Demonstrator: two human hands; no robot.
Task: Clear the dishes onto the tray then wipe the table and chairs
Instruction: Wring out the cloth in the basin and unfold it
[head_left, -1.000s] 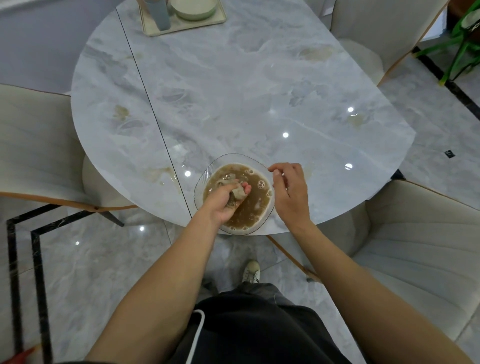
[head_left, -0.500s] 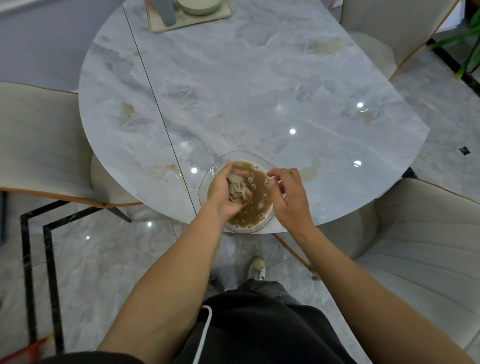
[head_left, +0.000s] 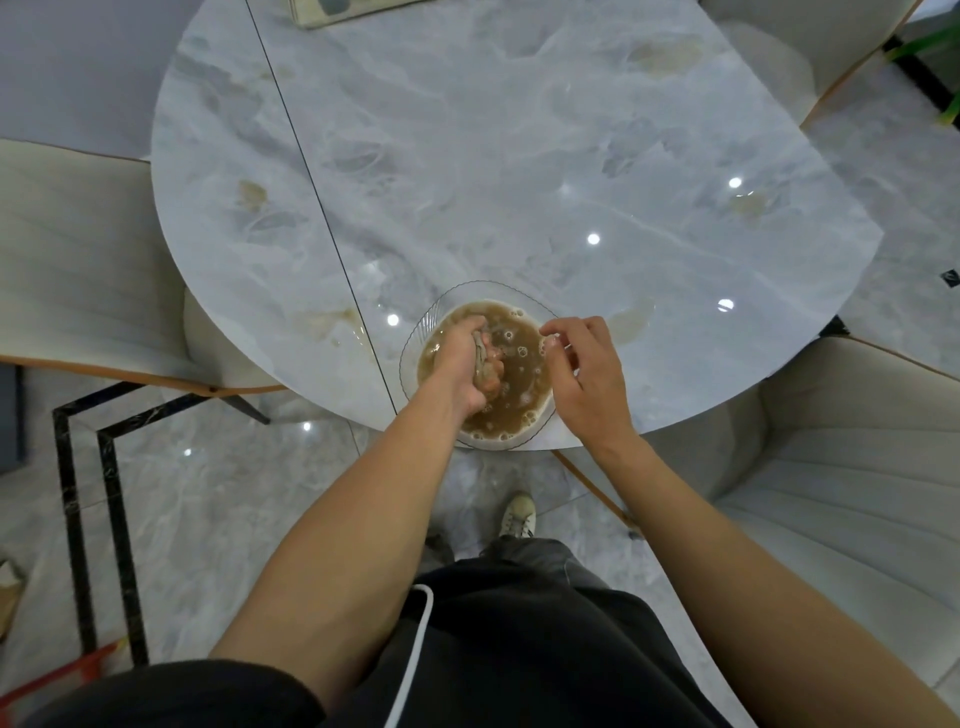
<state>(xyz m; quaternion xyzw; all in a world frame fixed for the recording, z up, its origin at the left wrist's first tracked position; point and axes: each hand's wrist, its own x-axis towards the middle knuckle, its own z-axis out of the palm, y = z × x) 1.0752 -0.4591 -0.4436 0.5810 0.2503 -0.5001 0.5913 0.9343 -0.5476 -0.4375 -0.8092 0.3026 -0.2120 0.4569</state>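
Observation:
A clear glass bowl (head_left: 441, 312) of murky brown, bubbly water sits at the near edge of the grey marble table (head_left: 493, 156). My left hand (head_left: 462, 358) is down in the bowl, fist closed around a wet greyish cloth (head_left: 480, 364). On the bowl's right rim rests my right hand (head_left: 584, 371), its fingers pinching the glass. The beige tray (head_left: 332, 13) with dishes shows only its near edge at the top of the view. Brownish smears mark the tabletop (head_left: 631, 319) to the right of the bowl and to its left.
Cream upholstered chairs stand around the table: one on the left (head_left: 78, 260), one on the right (head_left: 857, 467), one at the far right corner (head_left: 810, 41). My shoe (head_left: 518, 514) is on the marble floor under the table edge. A green plant (head_left: 935, 52) is at the far right.
My left hand has closed tighter on the cloth and sunk lower in the brown water. The camera has tilted down, so the tray has slid almost out of view.

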